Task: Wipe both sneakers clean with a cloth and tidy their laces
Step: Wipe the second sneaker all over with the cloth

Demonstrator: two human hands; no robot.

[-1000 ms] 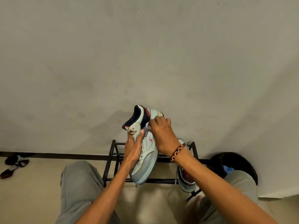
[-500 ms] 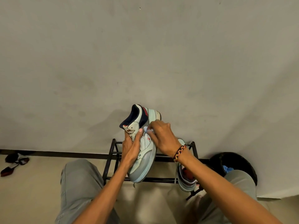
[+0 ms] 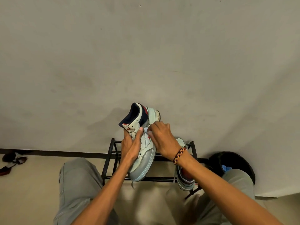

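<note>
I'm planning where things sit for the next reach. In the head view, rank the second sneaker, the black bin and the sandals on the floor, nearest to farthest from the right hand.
1. Second sneaker, on the rack under the right hand.
2. Black bin, far right.
3. Sandals, far left.

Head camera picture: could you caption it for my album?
Left hand holds a sneaker while right hand wipes it with a cloth.

No text, number or brand name can be read anywhere. The held sneaker [image 3: 146, 143] bears a small red mark on its side and another on its tongue, possibly logos, both too blurred to make out.
</note>
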